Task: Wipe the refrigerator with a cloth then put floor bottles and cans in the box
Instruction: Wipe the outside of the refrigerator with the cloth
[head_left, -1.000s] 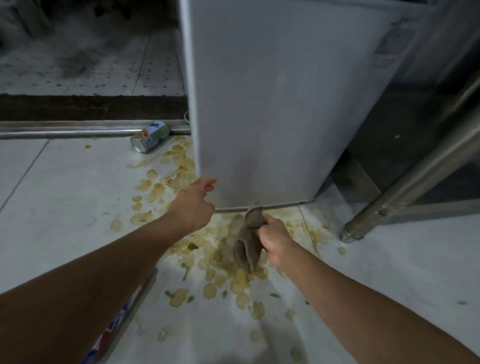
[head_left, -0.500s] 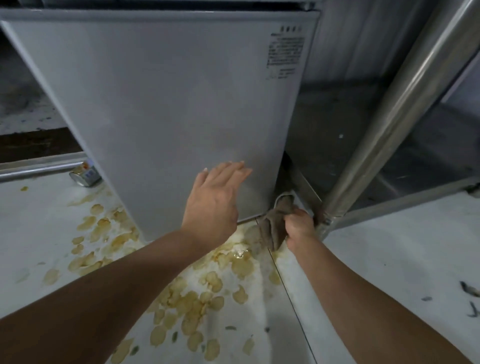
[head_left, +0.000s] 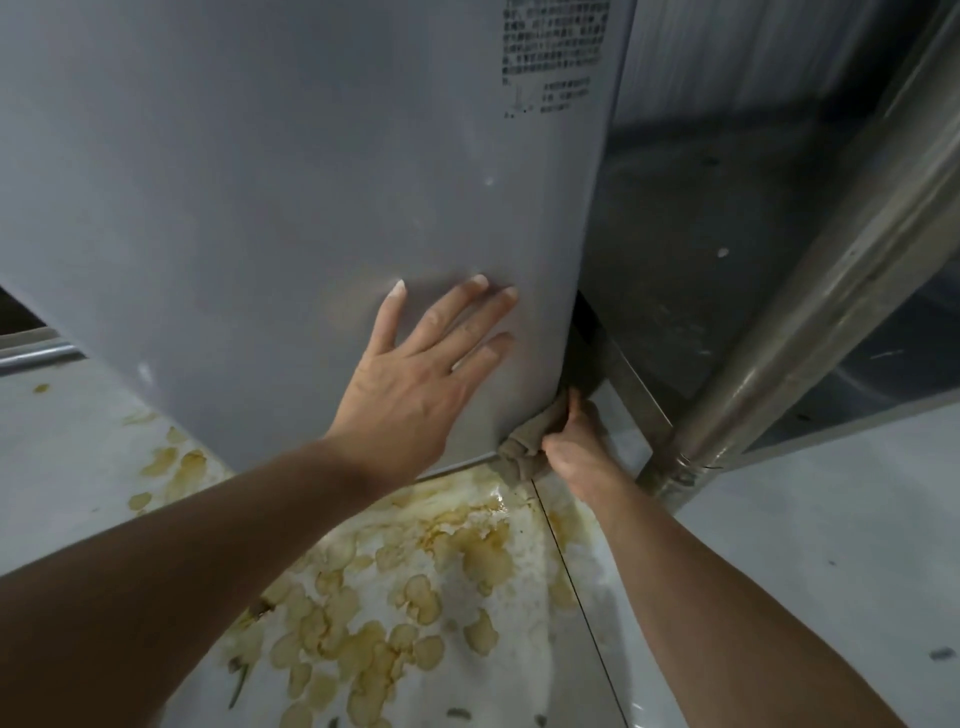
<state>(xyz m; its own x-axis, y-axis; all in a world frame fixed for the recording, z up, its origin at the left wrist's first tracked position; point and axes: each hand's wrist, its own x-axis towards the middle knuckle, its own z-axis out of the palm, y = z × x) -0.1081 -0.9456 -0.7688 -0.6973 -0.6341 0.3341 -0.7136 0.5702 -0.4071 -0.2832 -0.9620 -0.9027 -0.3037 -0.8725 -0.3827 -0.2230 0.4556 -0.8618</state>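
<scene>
Left hand (head_left: 410, 374) spread flat on refrigerator (head_left: 291, 197), right hand (head_left: 576, 447) gripping one cloth (head_left: 524, 447) at its lower corner, one steel post (head_left: 810, 312) right of it, scattered chips (head_left: 363, 644) below both hands

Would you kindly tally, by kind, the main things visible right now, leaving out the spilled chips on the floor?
Hands: 2 (left hand flat on the panel, right hand gripping the cloth)
Refrigerator: 1
Cloth: 1
Metal table leg: 1
Cans or bottles: 0 in view
Total: 5
</scene>
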